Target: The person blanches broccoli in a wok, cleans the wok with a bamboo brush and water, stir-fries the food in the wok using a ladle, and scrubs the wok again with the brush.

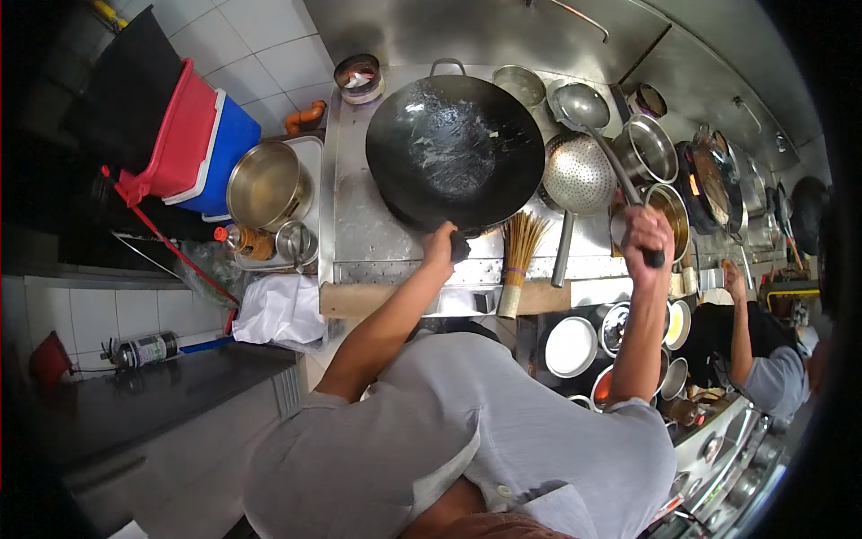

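A large black wok [404, 171] sits on the steel stove top, its inside wet and shiny with pale smears. My left hand [439, 246] is closed around the wok's short dark handle at the near side. To the right, my right hand [648, 235] grips the dark end of a long-handled ladle [582, 106], whose bowl hangs to the right of the wok, beyond its rim. Between my hands lie a perforated skimmer [579, 175] with its handle toward me and a bamboo wok brush [523, 247].
Metal pots [648, 148] stand along the right. A large steel pot [262, 184] and an orange-capped bottle [244, 239] sit on a tray at left. A small tin [359, 79] stands behind the wok. Bowls [571, 347] fill the lower right, where another person [772, 373] works.
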